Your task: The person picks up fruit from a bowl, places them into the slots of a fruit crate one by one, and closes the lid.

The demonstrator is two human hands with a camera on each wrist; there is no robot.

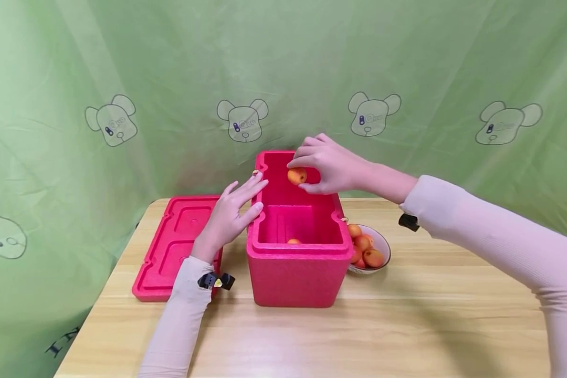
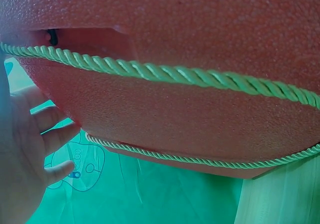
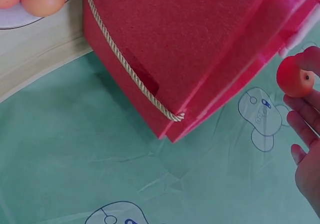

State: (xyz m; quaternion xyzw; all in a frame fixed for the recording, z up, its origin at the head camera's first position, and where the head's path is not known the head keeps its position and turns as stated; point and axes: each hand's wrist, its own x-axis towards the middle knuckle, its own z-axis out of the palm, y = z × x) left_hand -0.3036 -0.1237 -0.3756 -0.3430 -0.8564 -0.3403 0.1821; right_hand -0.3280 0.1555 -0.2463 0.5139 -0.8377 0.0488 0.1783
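An uncovered red foam box (image 1: 296, 281) stands on the table, with rope handles (image 2: 200, 79) along its side. Over the box's far half, my right hand (image 1: 333, 165) pinches a small orange fruit (image 1: 296, 176) between thumb and fingers. In the right wrist view, a dark spot shows at the end of this fruit (image 3: 295, 78). My left hand (image 1: 233, 210) rests on the box's left rim with its fingers extended. Another orange fruit (image 1: 294, 241) lies inside the box, mostly hidden behind the near wall.
A red lid (image 1: 158, 257) with recessed panels lies left of the box, partly under my left forearm. Right of the box stands a white bowl (image 1: 382, 244) with several orange fruits (image 1: 364, 242). A green curtain (image 1: 293, 63) with printed mouse heads hangs behind the wooden table (image 1: 430, 320).
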